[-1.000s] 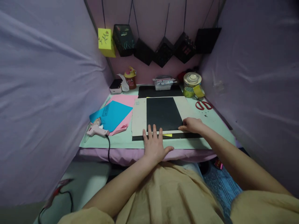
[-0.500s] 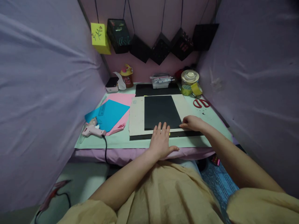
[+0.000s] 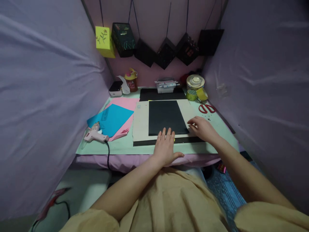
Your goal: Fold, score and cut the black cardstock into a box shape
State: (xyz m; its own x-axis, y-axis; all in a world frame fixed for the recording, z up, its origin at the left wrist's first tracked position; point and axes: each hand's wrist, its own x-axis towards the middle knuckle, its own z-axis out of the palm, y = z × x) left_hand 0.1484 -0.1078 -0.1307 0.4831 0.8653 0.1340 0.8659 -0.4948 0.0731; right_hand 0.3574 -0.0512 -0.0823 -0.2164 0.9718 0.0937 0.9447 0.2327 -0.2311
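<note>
A black sheet of paper (image 3: pixel 166 117) lies flat on a pale board (image 3: pixel 140 124) in the middle of the table. My left hand (image 3: pixel 165 148) rests flat with its fingers spread, the fingertips touching the sheet's near edge. Beside the sheet's near right corner is my right hand (image 3: pixel 201 129), its thumb and fingers curved and apart, with nothing visible between them. That corner of the sheet seems slightly raised. Under the board shows a dark layer (image 3: pixel 147 142) along the front edge.
Left are blue paper (image 3: pixel 118 117), pink paper (image 3: pixel 125 103) and a corded glue gun (image 3: pixel 96 133). Red-handled scissors (image 3: pixel 207 109) and tape rolls (image 3: pixel 195 82) sit right. A box of pens (image 3: pixel 166 85) stands behind. Black boxes (image 3: pixel 187 49) and a yellow box (image 3: pixel 104 42) hang above.
My right hand has let go of the sheet's near right corner and drawn slightly to the right, its fingers loosening. My left hand stays in place on the sheet.
</note>
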